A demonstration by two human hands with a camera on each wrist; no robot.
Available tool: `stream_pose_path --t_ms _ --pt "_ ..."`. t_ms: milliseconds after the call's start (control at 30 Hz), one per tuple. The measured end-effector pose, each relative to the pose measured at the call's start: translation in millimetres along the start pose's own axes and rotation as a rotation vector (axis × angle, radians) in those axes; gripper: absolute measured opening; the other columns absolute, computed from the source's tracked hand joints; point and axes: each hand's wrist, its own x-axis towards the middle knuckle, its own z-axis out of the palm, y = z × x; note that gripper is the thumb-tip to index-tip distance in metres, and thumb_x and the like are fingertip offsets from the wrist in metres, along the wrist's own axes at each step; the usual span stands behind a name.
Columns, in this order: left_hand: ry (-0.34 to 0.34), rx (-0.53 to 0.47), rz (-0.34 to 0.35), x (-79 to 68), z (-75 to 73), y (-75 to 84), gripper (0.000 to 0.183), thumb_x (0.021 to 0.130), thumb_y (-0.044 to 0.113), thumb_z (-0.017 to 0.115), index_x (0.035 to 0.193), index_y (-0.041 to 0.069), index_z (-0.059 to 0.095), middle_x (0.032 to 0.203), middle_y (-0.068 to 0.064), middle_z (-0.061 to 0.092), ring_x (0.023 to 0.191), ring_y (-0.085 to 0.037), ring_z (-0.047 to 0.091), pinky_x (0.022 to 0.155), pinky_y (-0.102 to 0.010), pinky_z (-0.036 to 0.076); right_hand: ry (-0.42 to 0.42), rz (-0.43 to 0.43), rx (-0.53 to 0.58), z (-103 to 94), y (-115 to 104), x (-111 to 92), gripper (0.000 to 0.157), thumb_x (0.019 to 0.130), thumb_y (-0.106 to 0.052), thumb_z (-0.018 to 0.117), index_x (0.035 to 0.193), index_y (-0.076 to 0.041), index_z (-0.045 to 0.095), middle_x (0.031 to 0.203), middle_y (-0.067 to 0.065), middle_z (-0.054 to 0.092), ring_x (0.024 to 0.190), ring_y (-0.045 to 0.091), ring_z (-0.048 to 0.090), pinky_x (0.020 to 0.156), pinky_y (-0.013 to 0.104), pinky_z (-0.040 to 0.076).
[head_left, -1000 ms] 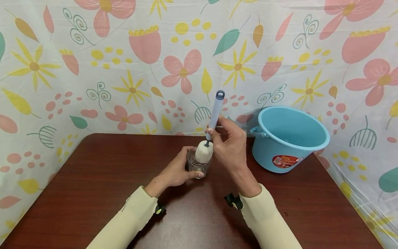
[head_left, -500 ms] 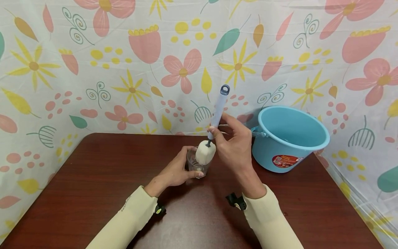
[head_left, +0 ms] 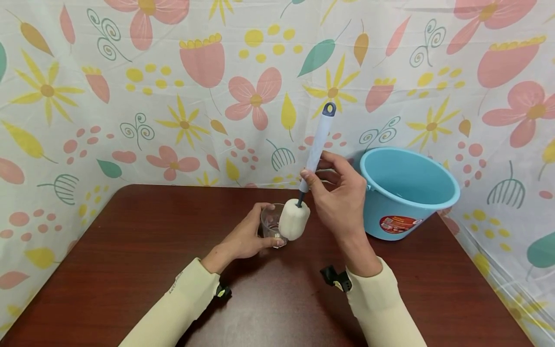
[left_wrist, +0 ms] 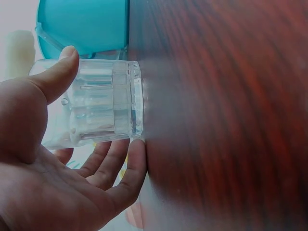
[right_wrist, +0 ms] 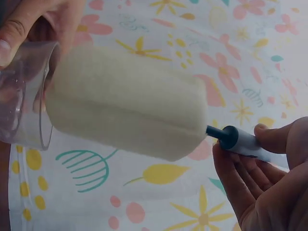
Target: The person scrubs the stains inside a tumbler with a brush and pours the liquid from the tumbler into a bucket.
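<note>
A clear glass stands upright on the table, with my left hand curled round its side, thumb on the near side and fingers behind. Between the fingers and thumb of my right hand is the pale blue handle of a sponge cup brush. Its white sponge head points down and overlaps the right side of the glass in the head view. The right wrist view shows the sponge head right at the glass rim, outside the opening. The brush leans, its dark hanging loop up and to the right.
A light blue bucket with a red label stands behind and right of my right hand. The dark red-brown wooden table reaches back to a flower-print curtain.
My right hand has moved up and right, drawing the sponge head of the brush out of the glass. My left hand and the glass have stayed in place.
</note>
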Motion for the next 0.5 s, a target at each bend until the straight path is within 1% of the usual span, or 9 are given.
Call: stream_pose_path --t_ms 133,267,500 --pt "0.005 0.003 0.008 -0.1 -0.8 -0.8 0.092 0.078 0.041 0.088 0.148 0.022 0.033 0.146 0.000 0.046 0.132 -0.019 0.050 0.110 -0.043 0.041 -0.005 0.014 0.005 0.4 0.2 0.3 0.038 0.086 -0.016 0.082 0.121 -0.009 0.068 0.101 0.007 0.075 0.085 0.013 0.075 0.072 0.023 0.060" --pt "0.002 0.010 0.024 0.7 -1.0 -2.3 0.090 0.078 0.041 0.088 0.147 0.021 0.033 0.146 -0.001 0.046 0.132 -0.019 0.050 0.110 -0.042 0.040 -0.015 0.023 -0.007 0.7 0.2 0.1 0.037 0.086 -0.017 0.082 0.119 -0.007 0.068 0.101 0.007 0.075 0.085 0.010 0.074 0.071 0.023 0.060" --pt "-0.010 0.017 0.033 0.6 -1.5 -3.6 0.086 0.081 0.031 0.088 0.147 0.021 0.033 0.149 0.000 0.043 0.128 -0.020 0.052 0.108 -0.041 0.042 -0.027 0.026 -0.030 1.7 2.6 1.2 0.035 0.086 -0.019 0.082 0.117 -0.008 0.069 0.103 0.004 0.075 0.085 0.011 0.073 0.074 0.023 0.059"
